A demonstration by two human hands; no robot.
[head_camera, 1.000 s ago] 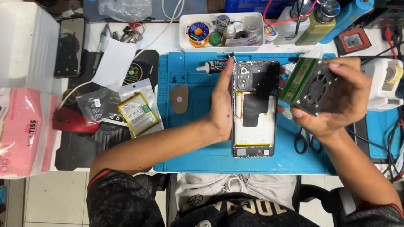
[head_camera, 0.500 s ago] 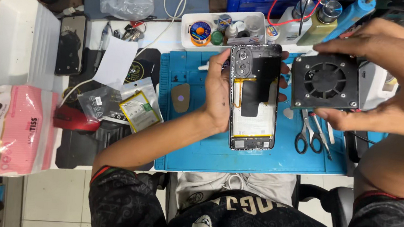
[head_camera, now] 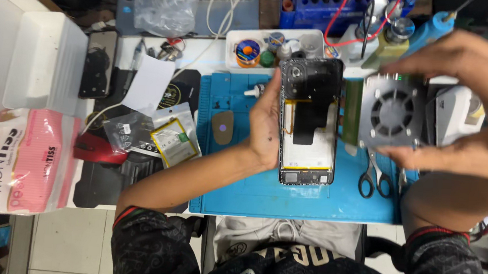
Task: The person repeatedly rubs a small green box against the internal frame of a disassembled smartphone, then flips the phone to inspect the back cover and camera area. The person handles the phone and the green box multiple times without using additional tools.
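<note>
1. Left hand (head_camera: 266, 124): clasped the left edge of an opened smartphone (head_camera: 309, 121), held above the blue repair mat (head_camera: 263, 184).
2. Right hand (head_camera: 475, 107): gripped a grey square cooling fan unit (head_camera: 391, 113), just right of the phone.
3. Scissors (head_camera: 374, 177): lay on the mat below the fan.

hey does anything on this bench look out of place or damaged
The phone in the left hand has its back off, insides exposed. The right hand holds a grey fan unit beside it. Nothing looks spilled.

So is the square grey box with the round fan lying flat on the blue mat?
No, the square grey fan box is lifted off the blue mat, pinched between the fingers of the right hand.
</note>
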